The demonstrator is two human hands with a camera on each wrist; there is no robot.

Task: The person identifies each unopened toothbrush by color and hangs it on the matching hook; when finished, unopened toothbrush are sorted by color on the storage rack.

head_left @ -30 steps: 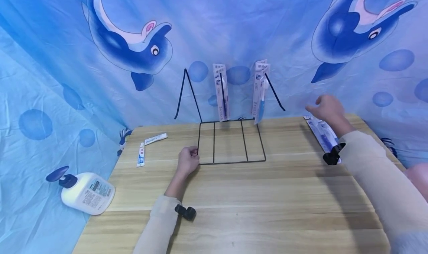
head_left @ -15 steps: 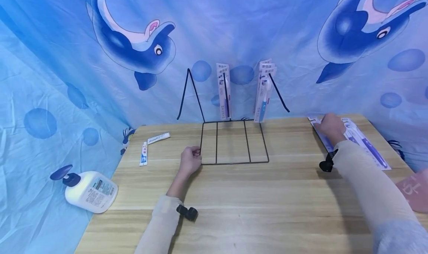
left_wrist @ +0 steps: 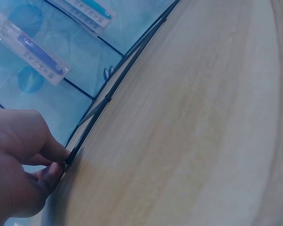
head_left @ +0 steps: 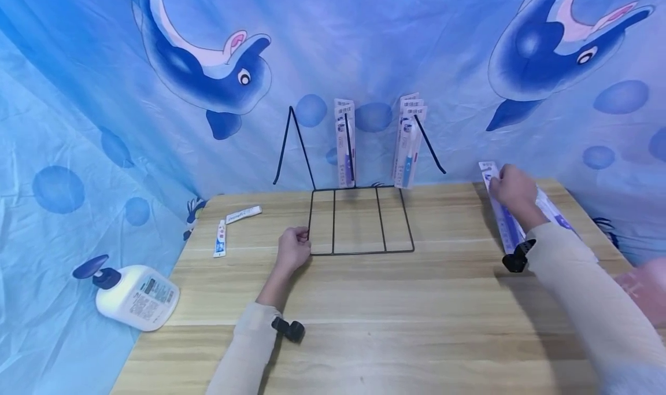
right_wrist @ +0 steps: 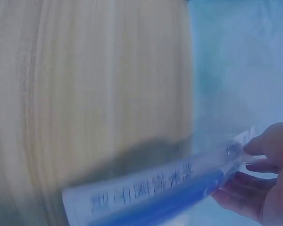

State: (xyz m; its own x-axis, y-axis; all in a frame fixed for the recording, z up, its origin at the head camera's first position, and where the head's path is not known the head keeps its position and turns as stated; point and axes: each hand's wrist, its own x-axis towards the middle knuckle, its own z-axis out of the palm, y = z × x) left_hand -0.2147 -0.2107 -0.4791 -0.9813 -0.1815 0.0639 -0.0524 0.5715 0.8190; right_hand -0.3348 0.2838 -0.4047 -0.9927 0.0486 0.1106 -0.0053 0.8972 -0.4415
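My left hand [head_left: 293, 248] pinches the left side of the base of a black wire display rack [head_left: 359, 253], thumb and fingers closed on the wire in the left wrist view. At the table's right, my right hand [head_left: 515, 191] grips a packaged toothbrush [head_left: 502, 216] near its top end; the pack, with a blue-purple handle inside, tilts up off the wood in the right wrist view. Packaged toothbrushes hang on two of the rack's hooks: a purple one [head_left: 346, 152] on the middle hook and a blue one [head_left: 407, 158] on the right hook. Nothing hangs on the left hook [head_left: 283, 146].
More toothbrush packs [head_left: 554, 210] lie under my right forearm. Two small toothpaste items, a box [head_left: 243, 214] and a tube [head_left: 220, 239], lie on the left. A white pump bottle [head_left: 137, 298] lies at the left table edge. A pink object [head_left: 645, 291] sits far right.
My right hand came down onto the toothbrush packs and has now raised one pack from the table. My left hand stays on the rack's base.
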